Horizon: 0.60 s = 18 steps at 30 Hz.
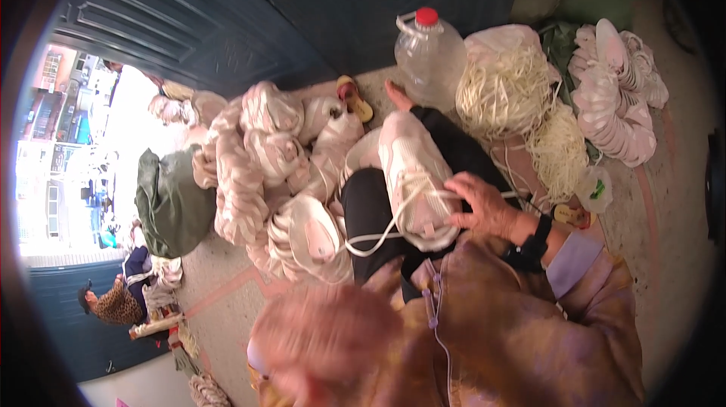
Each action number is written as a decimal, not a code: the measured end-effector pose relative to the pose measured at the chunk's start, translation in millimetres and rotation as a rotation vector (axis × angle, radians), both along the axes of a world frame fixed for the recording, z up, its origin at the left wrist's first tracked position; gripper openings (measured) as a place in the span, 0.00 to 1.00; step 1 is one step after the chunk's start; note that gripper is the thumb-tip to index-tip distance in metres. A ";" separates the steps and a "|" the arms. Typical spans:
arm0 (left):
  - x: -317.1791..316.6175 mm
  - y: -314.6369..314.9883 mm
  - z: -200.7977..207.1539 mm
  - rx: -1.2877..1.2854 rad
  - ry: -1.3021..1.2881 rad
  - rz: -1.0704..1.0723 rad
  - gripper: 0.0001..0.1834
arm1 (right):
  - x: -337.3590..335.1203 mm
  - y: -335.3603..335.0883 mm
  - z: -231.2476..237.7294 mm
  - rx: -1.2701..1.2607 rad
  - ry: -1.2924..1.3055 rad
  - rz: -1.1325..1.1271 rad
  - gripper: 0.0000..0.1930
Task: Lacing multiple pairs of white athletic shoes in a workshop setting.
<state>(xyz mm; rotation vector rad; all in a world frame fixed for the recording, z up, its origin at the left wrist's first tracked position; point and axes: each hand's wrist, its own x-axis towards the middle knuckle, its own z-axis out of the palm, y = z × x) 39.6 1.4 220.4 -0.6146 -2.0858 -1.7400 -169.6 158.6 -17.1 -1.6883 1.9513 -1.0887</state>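
A pale shoe upper lies across my lap, its heel end toward me and its toe pointing away. White shoelace is threaded through the upper, and a long loop hangs off its left side. My right hand grips the right edge of the upper near the lacing, fingers bent onto it. A dark band circles that wrist. Closer to me, on the left, my left hand is smeared by motion. Its fingers cannot be made out, nor whether they hold anything.
Stacked shoe uppers are heaped left of my legs, beside a green sack. Beyond my knees stands a clear jug with a red cap. Bundles of pale laces and more uppers lie right. Another person sits far left.
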 end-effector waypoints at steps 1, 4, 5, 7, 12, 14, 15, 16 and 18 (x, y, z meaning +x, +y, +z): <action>4.1 33.6 19.6 0.357 -0.017 0.268 0.12 | -1.9 3.5 -5.1 0.027 -0.009 0.000 0.32; 18.9 77.2 10.9 0.688 -0.065 0.469 0.17 | -6.1 6.2 -18.3 0.108 -0.066 -0.029 0.32; 28.9 87.1 4.7 0.638 -0.104 0.461 0.17 | 0.7 3.5 -18.3 0.083 -0.022 -0.046 0.31; 43.3 104.3 -9.1 0.541 -0.196 0.425 0.18 | 5.9 5.2 -14.6 0.083 0.096 -0.045 0.30; 86.9 131.0 -52.2 0.281 -0.406 0.436 0.19 | -3.3 -3.4 -14.7 0.024 0.199 0.042 0.28; 100.1 135.0 -74.8 0.181 -0.494 0.454 0.19 | -10.6 -7.1 -16.3 0.005 0.232 0.114 0.27; 105.7 135.1 -87.2 0.131 -0.539 0.464 0.20 | -14.7 -8.5 -18.6 -0.003 0.261 0.134 0.27; 112.0 135.7 -99.7 0.081 -0.584 0.475 0.20 | -18.7 -10.5 -18.2 -0.015 0.275 0.127 0.27; 115.7 128.6 -129.1 -0.012 -0.680 0.496 0.20 | -25.1 -11.8 -17.3 0.020 0.299 0.202 0.27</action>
